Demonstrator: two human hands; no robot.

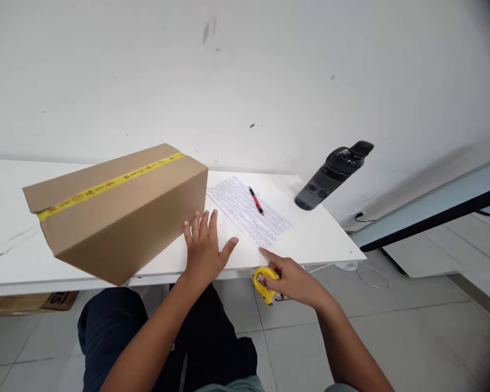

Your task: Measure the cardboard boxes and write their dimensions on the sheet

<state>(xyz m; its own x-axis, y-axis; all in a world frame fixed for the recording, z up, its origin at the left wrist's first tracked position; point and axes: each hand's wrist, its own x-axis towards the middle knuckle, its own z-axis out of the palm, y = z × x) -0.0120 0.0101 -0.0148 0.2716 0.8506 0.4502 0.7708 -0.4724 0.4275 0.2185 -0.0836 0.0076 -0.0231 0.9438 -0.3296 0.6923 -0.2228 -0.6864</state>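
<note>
My left hand [204, 246] lies flat and open on the white table [310, 234], its fingertips touching the right end of a brown cardboard box [118, 209] sealed with yellow tape. My right hand [294, 280] is closed round a yellow tape measure [264, 283] just off the table's front edge, with its forefinger stretched out to the edge of a printed sheet of paper [247, 209]. A red and black pen [256, 200] lies on that sheet.
A dark grey water bottle [332, 174] stands at the table's back right by the white wall. A cable [371, 277] trails on the tiled floor at right. Another cardboard box [32, 302] sits under the table at left. My dark-trousered knees are below.
</note>
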